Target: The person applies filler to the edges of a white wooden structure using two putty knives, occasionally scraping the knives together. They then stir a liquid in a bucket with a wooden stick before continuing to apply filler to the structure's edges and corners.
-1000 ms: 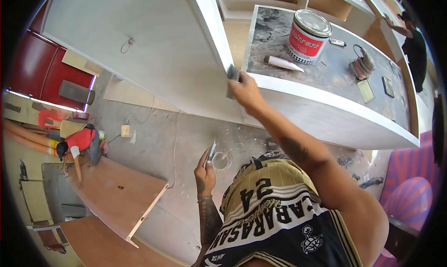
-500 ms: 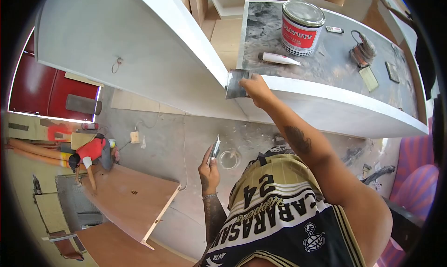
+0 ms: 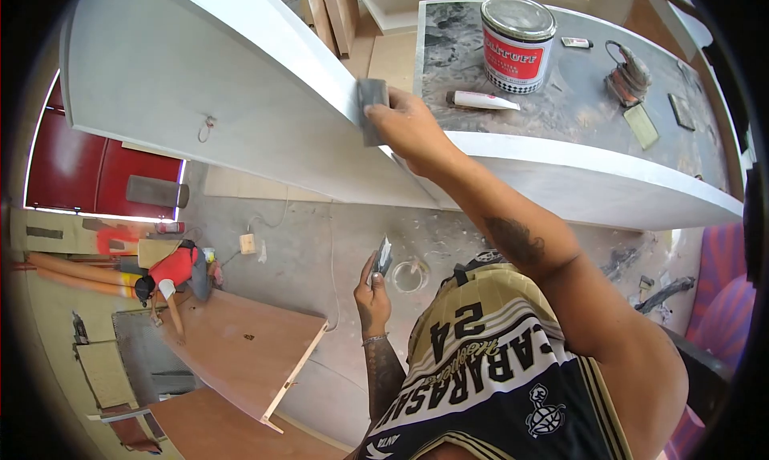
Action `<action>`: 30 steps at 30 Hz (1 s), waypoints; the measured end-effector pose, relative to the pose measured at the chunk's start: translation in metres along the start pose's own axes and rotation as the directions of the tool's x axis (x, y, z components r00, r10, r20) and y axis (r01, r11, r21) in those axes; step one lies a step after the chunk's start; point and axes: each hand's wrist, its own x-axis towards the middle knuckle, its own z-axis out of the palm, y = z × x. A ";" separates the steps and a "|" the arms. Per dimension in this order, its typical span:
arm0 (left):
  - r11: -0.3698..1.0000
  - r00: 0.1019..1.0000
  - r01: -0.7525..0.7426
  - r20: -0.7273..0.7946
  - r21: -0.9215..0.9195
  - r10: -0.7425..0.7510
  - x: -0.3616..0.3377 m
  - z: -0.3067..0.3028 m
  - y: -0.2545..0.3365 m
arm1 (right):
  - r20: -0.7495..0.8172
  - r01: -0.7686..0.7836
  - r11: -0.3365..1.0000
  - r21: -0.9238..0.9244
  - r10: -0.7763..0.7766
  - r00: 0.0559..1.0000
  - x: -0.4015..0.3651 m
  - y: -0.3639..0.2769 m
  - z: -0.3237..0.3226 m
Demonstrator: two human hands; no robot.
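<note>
My right hand (image 3: pixel 410 130) is closed on a dark flat putty spreader (image 3: pixel 372 99), whose blade lies against the white edge of a panel (image 3: pixel 298 53). At a lower level, my left hand (image 3: pixel 372 304) grips a narrow flat putty knife (image 3: pixel 382 260) with white paste on it. A large can (image 3: pixel 517 55) with a red and white label stands on the dusty grey board beyond my right hand. Near the can lies a white tube (image 3: pixel 483 100) with a dark cap.
A sander (image 3: pixel 628 79), a yellowish pad (image 3: pixel 641 127), a dark block (image 3: pixel 682 111) and a small tube (image 3: pixel 577 42) lie on the board. To the left, a person in a red top (image 3: pixel 175 269) leans over a brown wooden panel (image 3: pixel 240 332). A cable (image 3: pixel 332 276) crosses the floor.
My right hand has slid the spreader up and left along the white panel edge, away from the corner. My left hand still holds the putty knife, now tilted slightly differently.
</note>
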 end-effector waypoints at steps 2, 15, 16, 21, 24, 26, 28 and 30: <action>0.995 1.000 -0.004 -0.022 -0.096 0.002 0.005 0.002 0.001 | -0.002 0.138 0.957 -0.254 -0.143 0.990 -0.010 -0.029 0.018; 0.041 0.862 0.445 0.416 -0.895 -0.289 0.044 -0.047 0.052 | 0.731 0.795 0.549 -0.256 -0.429 0.531 -0.147 0.055 -0.031; 0.142 0.849 0.446 0.368 -0.884 -0.380 0.046 -0.050 0.065 | 0.725 0.711 0.609 -0.350 -0.304 0.618 -0.146 0.062 -0.042; 0.152 0.942 0.228 0.179 -0.962 -0.284 0.037 -0.076 0.063 | 0.207 0.036 0.931 -0.363 0.043 0.977 -0.102 0.092 -0.076; 0.103 0.948 0.196 0.161 -0.975 -0.276 0.032 -0.068 0.064 | -0.072 -0.300 0.908 0.291 0.334 0.940 -0.062 0.068 -0.059; 0.057 0.940 0.225 0.202 -0.973 -0.275 0.027 -0.059 0.052 | -0.120 -0.342 0.913 0.222 0.374 0.920 -0.042 0.068 -0.056; 0.050 0.929 0.241 0.215 -0.969 -0.301 0.020 -0.048 0.049 | -0.125 -0.331 0.933 0.139 0.348 0.929 -0.027 0.078 -0.048; 0.027 0.913 0.229 0.206 -0.973 -0.352 0.013 -0.042 0.050 | -0.101 -0.269 0.959 0.087 0.277 0.956 -0.010 0.108 -0.040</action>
